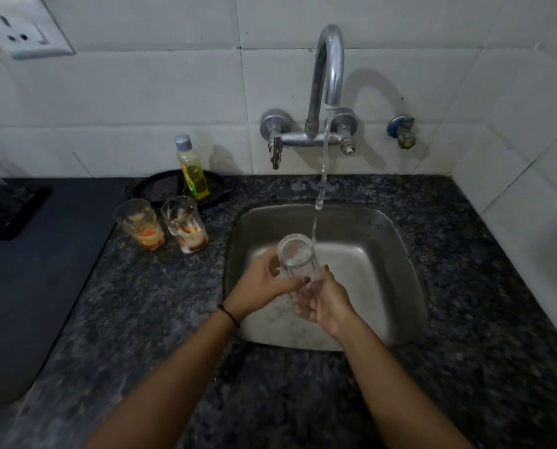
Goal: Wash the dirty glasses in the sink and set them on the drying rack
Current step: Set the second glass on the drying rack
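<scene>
Over the steel sink [397, 254] I hold a clear glass [298, 257], its mouth tilted up toward the running tap [327, 76]. The stream of water falls at the glass's right rim. My left hand [264, 283] grips the glass from the left side. My right hand [327, 303] cups its base from the right and below. Two dirty glasses stand on the counter left of the sink: one with orange residue [141, 225] and one with red and white residue [186, 225].
A bottle of yellow dish liquid [191, 168] stands on a black round plate [160, 186] behind the dirty glasses. A dark mat [27, 286] covers the counter at left. Speckled granite counter [465, 351] surrounds the sink. A wall socket [24, 30] is at upper left.
</scene>
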